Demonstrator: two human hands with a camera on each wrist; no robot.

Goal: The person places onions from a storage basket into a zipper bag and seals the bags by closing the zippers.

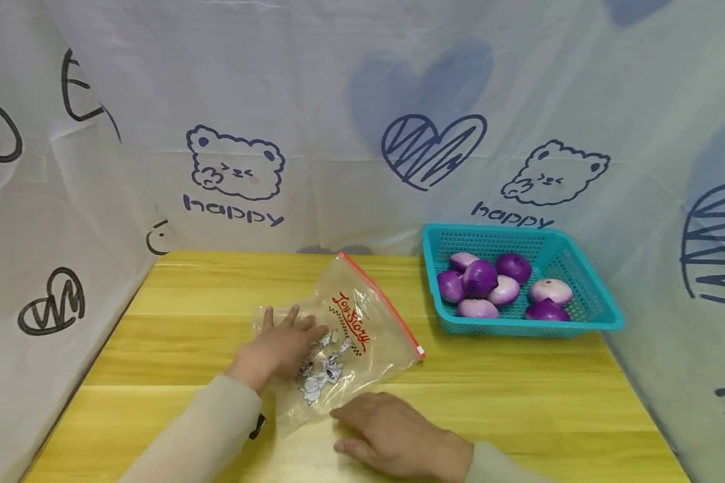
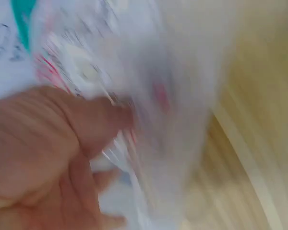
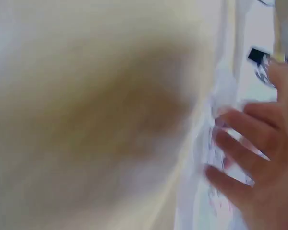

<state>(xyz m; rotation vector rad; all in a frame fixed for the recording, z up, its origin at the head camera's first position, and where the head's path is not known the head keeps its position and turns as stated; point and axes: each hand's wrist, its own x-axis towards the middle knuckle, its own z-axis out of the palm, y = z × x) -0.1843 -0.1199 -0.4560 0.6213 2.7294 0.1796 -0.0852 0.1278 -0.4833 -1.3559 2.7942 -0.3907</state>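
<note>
Plastic bag [image 1: 353, 365]: lies on the surface [image 1: 157, 349] in front of you, left of the basket, clear and slightly rumpled, between and partly under your hands.
Zip strip [image 1: 393, 313]: red, runs slantwise along the bag's upper right edge, with a white slider [image 1: 421, 350] at the end nearer you.
Print on the bag: red lettering beside a dark checkered band, with black-and-white cartoon figures below it, partly covered by your left hand.
Left hand [image 1: 285, 345]: rests on the left part of the bag, fingers spread wide; your left wrist view shows the thumb against the plastic, heavily blurred.
Right hand [image 1: 399, 433]: is at the bag's lower edge nearest you, fingers loosely extended, thumb apart from the forefinger, gripping nothing; you cannot tell how firmly the fingertips touch the plastic.
Sleeves [image 1: 196, 429]: pale, covering both your forearms up to the wrists.
Basket [image 1: 519, 329]: turquoise, with perforated walls, stands at the far right of the surface, well apart from your hands.
Onions [image 1: 480, 278]: eight in the basket, some deep purple, some pale; most gather toward its left side, two sit at the right.
Cloth [image 1: 326, 80]: whitish, hangs behind and at both sides, drawn with hearts, bears and the word "happy".
</note>
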